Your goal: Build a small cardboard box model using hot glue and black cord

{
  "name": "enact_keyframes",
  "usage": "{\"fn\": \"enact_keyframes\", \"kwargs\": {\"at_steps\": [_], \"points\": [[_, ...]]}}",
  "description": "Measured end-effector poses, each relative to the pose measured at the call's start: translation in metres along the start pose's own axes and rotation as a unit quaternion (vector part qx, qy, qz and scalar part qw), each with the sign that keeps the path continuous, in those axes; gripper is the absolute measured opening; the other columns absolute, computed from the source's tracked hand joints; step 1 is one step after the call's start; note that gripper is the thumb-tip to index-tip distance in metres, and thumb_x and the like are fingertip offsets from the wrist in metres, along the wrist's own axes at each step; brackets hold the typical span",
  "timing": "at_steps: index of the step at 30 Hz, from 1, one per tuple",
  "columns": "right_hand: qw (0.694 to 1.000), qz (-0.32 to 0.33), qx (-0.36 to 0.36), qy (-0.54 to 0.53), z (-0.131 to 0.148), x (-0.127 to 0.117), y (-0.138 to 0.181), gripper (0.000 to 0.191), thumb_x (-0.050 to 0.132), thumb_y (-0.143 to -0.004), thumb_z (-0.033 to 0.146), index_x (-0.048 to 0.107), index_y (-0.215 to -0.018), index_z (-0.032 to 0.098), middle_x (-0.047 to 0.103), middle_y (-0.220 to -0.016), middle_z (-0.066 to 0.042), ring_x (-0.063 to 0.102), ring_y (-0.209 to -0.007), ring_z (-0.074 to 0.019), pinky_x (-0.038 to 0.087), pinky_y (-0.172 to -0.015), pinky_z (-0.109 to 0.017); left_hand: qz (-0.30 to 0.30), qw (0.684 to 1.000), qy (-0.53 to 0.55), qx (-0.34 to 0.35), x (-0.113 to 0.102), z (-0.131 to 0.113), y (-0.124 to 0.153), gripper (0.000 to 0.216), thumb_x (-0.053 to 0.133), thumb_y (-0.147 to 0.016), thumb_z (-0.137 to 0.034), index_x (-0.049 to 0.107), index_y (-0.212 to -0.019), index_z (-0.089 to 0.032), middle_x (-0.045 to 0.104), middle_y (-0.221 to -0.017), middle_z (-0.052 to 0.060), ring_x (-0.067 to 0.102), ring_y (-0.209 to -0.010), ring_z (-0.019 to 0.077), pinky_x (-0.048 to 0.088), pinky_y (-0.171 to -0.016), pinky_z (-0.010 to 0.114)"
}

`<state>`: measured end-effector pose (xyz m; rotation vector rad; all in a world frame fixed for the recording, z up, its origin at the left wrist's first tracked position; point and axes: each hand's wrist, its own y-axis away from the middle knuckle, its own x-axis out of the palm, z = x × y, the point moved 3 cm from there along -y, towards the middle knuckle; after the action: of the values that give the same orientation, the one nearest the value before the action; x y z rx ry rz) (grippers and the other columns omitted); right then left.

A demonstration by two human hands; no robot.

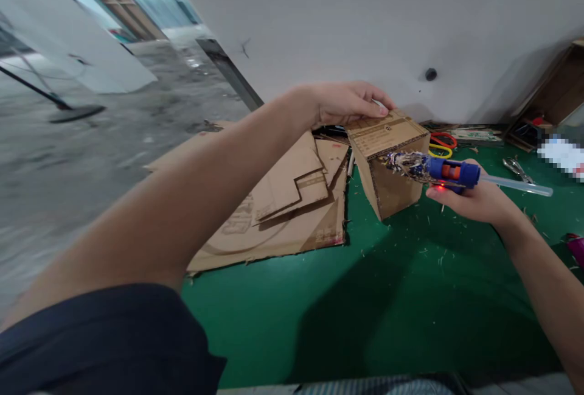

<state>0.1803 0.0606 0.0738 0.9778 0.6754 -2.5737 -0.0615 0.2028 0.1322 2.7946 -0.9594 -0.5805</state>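
Observation:
A small cardboard box (398, 185) is tilted on the green tabletop. My left hand (349, 103) grips its upper back edge, thumb on the top panel and fingers partly hidden behind. In my right hand (474, 200) is a blue hot glue gun (451, 171), its red light lit and a clear glue stick (517, 185) jutting from the rear. The gun's nozzle end is wrapped in frayed, crusted material and points left at the box's front upper edge. Whether the tip touches the cardboard I cannot tell.
Flat cardboard pieces (283, 200) lie stacked to the left. Behind the box are scissors with red and yellow handles (440, 150). A metal tool (517, 170) and a wooden box (547, 97) are at the right. A white board (365, 30) rises along the table's back.

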Motion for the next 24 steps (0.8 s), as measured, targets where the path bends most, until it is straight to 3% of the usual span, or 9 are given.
{"fn": "enact_keyframes", "kwargs": {"at_steps": [6, 17, 24], "points": [[0.999, 0.024, -0.041, -0.008, 0.005, -0.003, -0.001, 0.046, 0.071, -0.09, 0.062, 0.057, -0.072, 0.022, 0.056, -0.059, 0.003, 0.048, -0.056, -0.0117, 0.031, -0.054, -0.026, 0.005, 1.0, 0.01, -0.005, 0.001, 0.0, -0.002, 0.03, 0.082, -0.081, -0.019, 0.077, -0.111, -0.016, 0.08, -0.092, 0.003, 0.077, -0.105, 0.0201, 0.056, -0.097, 0.027], [0.998, 0.02, -0.046, -0.023, 0.004, -0.008, -0.001, 0.042, 0.073, -0.091, 0.057, 0.058, -0.074, 0.021, 0.061, -0.065, 0.001, 0.053, -0.058, -0.0127, 0.035, -0.055, -0.027, 0.011, 1.0, 0.015, 0.006, 0.002, 0.002, -0.001, 0.032, 0.082, -0.082, -0.021, 0.078, -0.113, -0.017, 0.082, -0.098, 0.005, 0.076, -0.112, 0.0225, 0.056, -0.1, 0.03], [0.998, 0.002, -0.068, -0.011, 0.005, -0.017, -0.002, 0.048, 0.073, -0.09, 0.058, 0.051, -0.066, 0.023, 0.047, -0.056, 0.004, 0.042, -0.051, -0.0109, 0.031, -0.05, -0.027, 0.029, 0.999, 0.022, 0.023, -0.001, 0.005, -0.003, 0.035, 0.085, -0.079, -0.021, 0.08, -0.113, -0.016, 0.082, -0.092, 0.006, 0.078, -0.108, 0.0234, 0.058, -0.097, 0.03]]}}
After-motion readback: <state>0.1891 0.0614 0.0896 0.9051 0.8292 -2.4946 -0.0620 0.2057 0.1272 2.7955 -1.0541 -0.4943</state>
